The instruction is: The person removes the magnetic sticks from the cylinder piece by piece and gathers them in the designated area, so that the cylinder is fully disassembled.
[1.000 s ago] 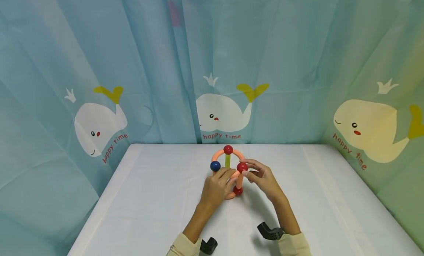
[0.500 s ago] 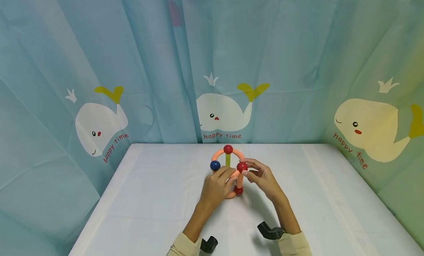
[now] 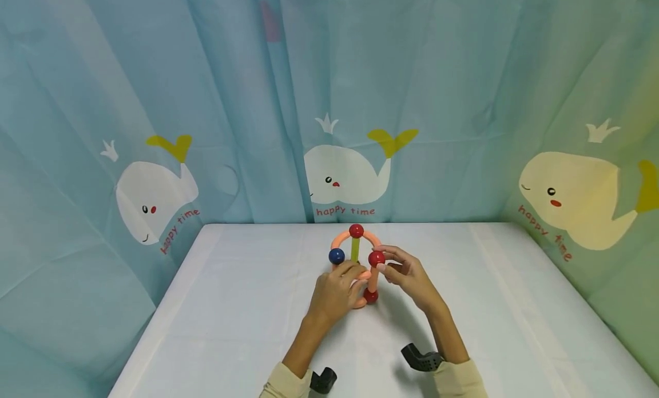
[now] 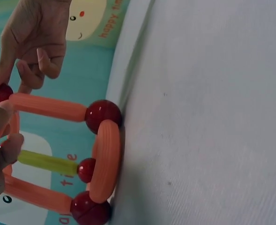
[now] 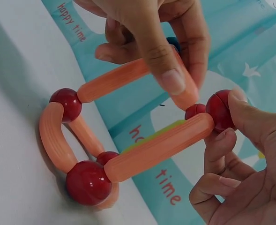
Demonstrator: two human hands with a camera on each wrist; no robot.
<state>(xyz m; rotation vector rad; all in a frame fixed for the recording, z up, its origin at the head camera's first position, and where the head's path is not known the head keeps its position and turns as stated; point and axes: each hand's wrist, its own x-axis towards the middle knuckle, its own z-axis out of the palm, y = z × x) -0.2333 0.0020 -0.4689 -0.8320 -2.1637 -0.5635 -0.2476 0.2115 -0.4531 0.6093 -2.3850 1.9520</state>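
Observation:
A toy frame of orange sticks and balls stands on the table. My left hand [image 3: 334, 292] pinches a curved orange stick [image 5: 188, 96] between thumb and fingers at the front of its top. My right hand [image 3: 412, 277] grips the red ball [image 3: 377, 258] at the top right corner, above an upright orange stick [image 5: 161, 146]. The curved stick's free end lies close to this ball; whether they touch I cannot tell. A blue ball [image 3: 337, 256] sits at the top left and another red ball [image 3: 356, 231] at the back. My left hand hides part of the frame.
A yellow-green stick [image 4: 48, 162] stands upright at the frame's back. Red balls joined by curved orange sticks [image 4: 106, 161] form the base on the white table [image 3: 231, 329]. Behind hangs a blue curtain [image 3: 437, 72] printed with whales.
The curved stick's right end has dropped slightly relative to the red ball in my right hand. Both hands otherwise keep nearly the same place and hold.

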